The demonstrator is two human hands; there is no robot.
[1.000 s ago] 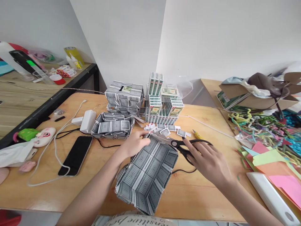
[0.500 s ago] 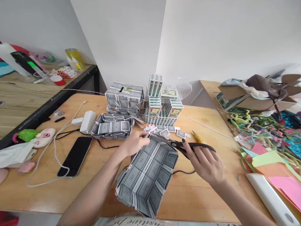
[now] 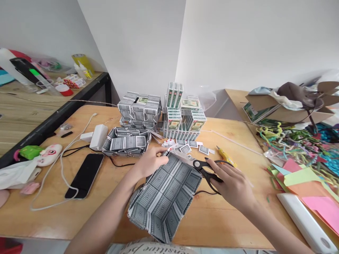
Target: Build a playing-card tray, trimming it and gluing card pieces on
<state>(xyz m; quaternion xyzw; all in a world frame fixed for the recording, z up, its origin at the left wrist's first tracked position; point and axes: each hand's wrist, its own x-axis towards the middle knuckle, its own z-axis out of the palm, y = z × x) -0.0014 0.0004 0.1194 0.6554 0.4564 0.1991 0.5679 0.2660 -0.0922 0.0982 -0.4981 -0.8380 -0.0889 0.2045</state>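
A tray-like box made of grey-backed playing cards (image 3: 166, 190) is tilted in front of me above the table. My left hand (image 3: 152, 162) pinches its far left corner between thumb and fingers. In my right hand (image 3: 233, 181) is a pair of scissors (image 3: 197, 163) with black handles. Their blades lie at the far rim of the card box, close to my left fingertips; the tips are hard to make out. Small cut card pieces (image 3: 185, 149) are scattered on the table just beyond. A yellow utility knife (image 3: 226, 157) lies behind my right hand.
Behind stand a second card box (image 3: 127, 143) holding cards, a closed card-built box (image 3: 140, 109) and stacked card packs (image 3: 182, 120). A phone (image 3: 85, 175), white cable (image 3: 62, 165) and charger (image 3: 99, 137) lie left. Coloured paper (image 3: 304, 180) and pipe cleaners (image 3: 280, 141) lie right.
The scissors' handles have spread apart and more of the blades shows. My right hand has shifted slightly down. The left hand keeps its grip, and the card box has barely moved.
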